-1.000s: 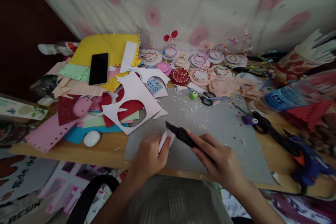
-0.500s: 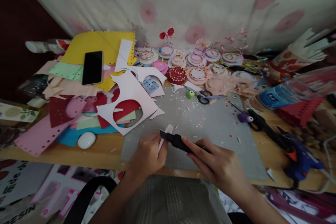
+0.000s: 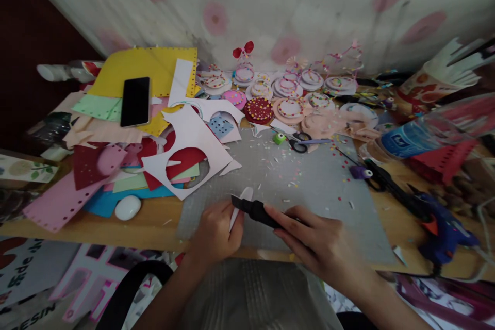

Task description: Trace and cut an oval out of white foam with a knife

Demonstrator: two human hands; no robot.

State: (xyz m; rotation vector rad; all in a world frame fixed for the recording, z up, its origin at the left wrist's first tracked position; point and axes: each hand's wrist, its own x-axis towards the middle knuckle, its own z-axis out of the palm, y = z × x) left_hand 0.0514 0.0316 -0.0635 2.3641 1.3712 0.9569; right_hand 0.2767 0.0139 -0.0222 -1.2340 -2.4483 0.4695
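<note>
My left hand (image 3: pixel 216 229) is closed around a thin white strip with a rounded end (image 3: pixel 246 194); its material is unclear. In my right hand (image 3: pixel 319 240) is a black utility knife (image 3: pixel 257 211), its blade pointing left. The blade lies across the white strip, close above my left fingers. Both hands are over the near edge of a grey cutting mat (image 3: pixel 309 180), which carries scraps and small coloured dots. White card with round cut-outs (image 3: pixel 222 149) lies beyond my left hand. Scissors (image 3: pixel 299 142) rest farther back on the mat.
Coloured paper sheets with a phone (image 3: pixel 135 101) on them fill the left, with a white oval object (image 3: pixel 128 208) nearby. Small decorated paper discs (image 3: pixel 259 110) line the back. On the right are a plastic bottle (image 3: pixel 406 139), a paper cup (image 3: pixel 427 82) and a blue glue gun (image 3: pixel 444 237).
The knife and my right hand have shifted slightly left, so the blade tip reaches farther past the white strip. My left hand keeps its grip. The camera view has moved a little.
</note>
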